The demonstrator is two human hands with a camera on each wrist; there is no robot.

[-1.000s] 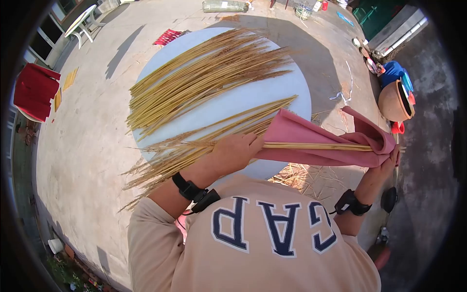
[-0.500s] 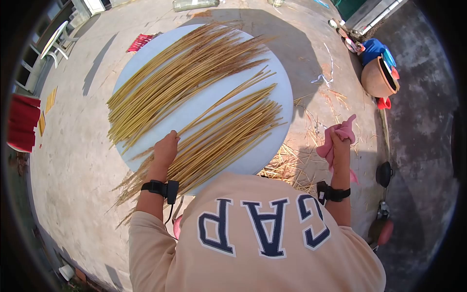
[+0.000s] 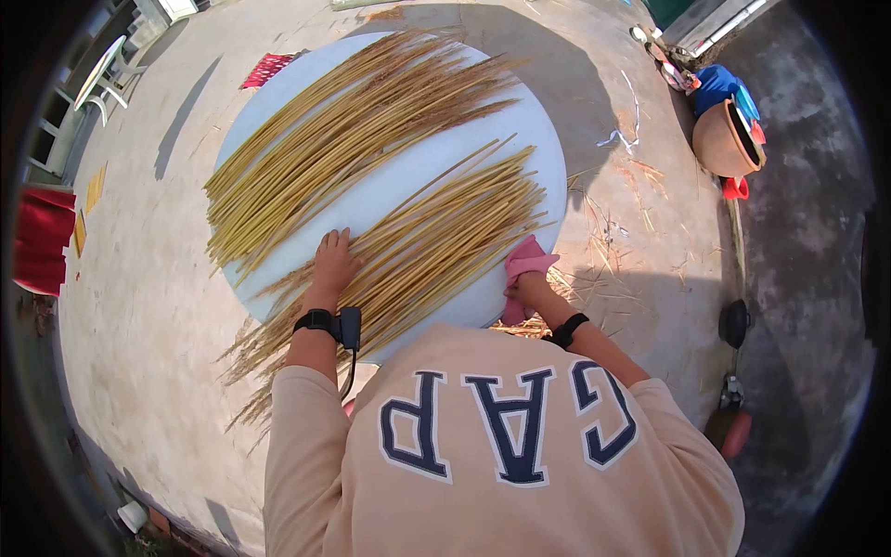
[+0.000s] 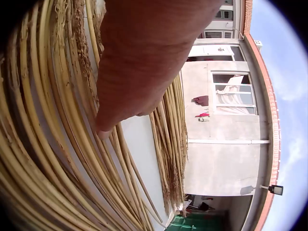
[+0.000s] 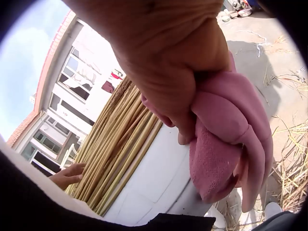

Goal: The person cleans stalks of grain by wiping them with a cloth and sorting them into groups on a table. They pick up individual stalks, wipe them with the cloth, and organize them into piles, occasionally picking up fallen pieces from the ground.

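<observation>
My left hand (image 3: 336, 265) lies on the left part of the near bunch of dry stalks (image 3: 436, 237), fingers spread rather than curled. In the left wrist view, a fingertip (image 4: 103, 134) touches the straw-coloured stalks. My right hand (image 3: 532, 290) grips a crumpled pink cloth (image 3: 531, 252) at the table's near right edge. Folds of the cloth (image 5: 219, 178) hang below the curled fingers in the right wrist view. Farther back, a second bunch of stalks (image 3: 325, 153) with brown feathery seed heads lies across the round white table (image 3: 371, 200).
Loose straw (image 3: 603, 246) litters the concrete floor right of the table. A clay pot (image 3: 724, 139) stands beside a blue bundle at the right wall. A white table (image 3: 102, 79) is at the far left, and a red cloth (image 3: 45, 239) hangs at the left edge.
The stalks held across the pink cloth a second ago now lie in the near bunch. My left hand has settled on that bunch; my right hand has swung out, then in to the table edge with the cloth.
</observation>
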